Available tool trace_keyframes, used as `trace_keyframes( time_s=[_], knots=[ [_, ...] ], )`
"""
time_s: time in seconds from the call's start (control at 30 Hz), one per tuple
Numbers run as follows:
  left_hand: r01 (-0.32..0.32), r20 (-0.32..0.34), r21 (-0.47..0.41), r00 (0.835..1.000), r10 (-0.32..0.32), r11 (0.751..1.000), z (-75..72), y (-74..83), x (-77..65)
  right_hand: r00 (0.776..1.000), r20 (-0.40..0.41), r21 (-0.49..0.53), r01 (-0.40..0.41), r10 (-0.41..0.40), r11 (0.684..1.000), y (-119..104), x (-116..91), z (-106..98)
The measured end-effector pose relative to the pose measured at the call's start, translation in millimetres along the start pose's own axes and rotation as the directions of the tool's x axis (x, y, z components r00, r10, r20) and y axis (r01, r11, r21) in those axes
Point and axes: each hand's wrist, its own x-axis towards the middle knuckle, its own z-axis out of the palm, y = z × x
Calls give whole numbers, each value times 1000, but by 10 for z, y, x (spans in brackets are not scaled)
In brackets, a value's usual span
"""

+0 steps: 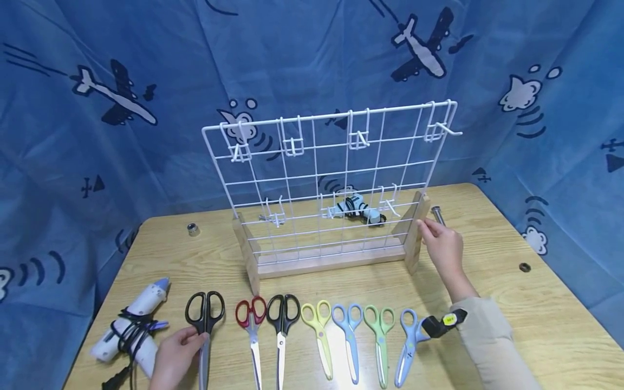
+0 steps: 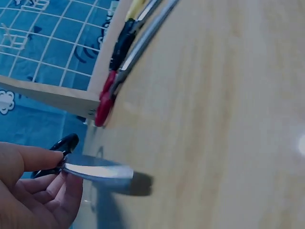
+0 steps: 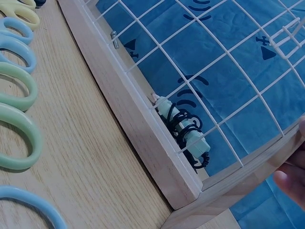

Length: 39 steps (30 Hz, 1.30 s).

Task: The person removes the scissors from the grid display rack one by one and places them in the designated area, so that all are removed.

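My left hand point(image 1: 175, 357) pinches a pair of black-handled scissors point(image 1: 205, 319) just below the handle loops, at the left end of a row. In the left wrist view their blade point(image 2: 100, 171) points out past the fingers, lifted over its shadow. The right hand point(image 1: 443, 246) grips the wooden side of a white wire rack point(image 1: 331, 264), thumb in front and fingers partly hidden behind. White hooks point(image 1: 359, 138) hang on the grid with nothing on them. Along the row lie red scissors point(image 1: 252, 319), black scissors point(image 1: 281, 325), yellow scissors point(image 1: 319, 330) and several blue and green ones.
A white glue gun point(image 1: 134, 325) wrapped in black cord lies at the left. Behind the rack is a pale blue one point(image 1: 358, 208). A metal socket point(image 1: 193, 229), a bolt point(image 1: 437, 214) and a dark nut point(image 1: 524, 267) lie around. Blue cloth surrounds the table.
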Motion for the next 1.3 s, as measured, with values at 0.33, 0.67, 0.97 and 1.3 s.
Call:
trace_keyframes(
  time_s=[0.33,0.67,0.97,1.3],
  knots=[
    [79,-22,134,997,-77,988,83,88,-81,1000,-10,-4,-1,1,1000,-8,-16,8],
    [80,-39,168,996,-75,983,158,128,-104,1000,-20,-29,11,-12,1000,-39,-2,-8],
    [-15,-11,220,1000,18,975,146,174,-176,998,-45,42,33,-31,999,273,78,140],
    [-68,-5,325,997,74,943,165,195,-199,998,-53,23,29,-28,999,500,106,263]
  ],
)
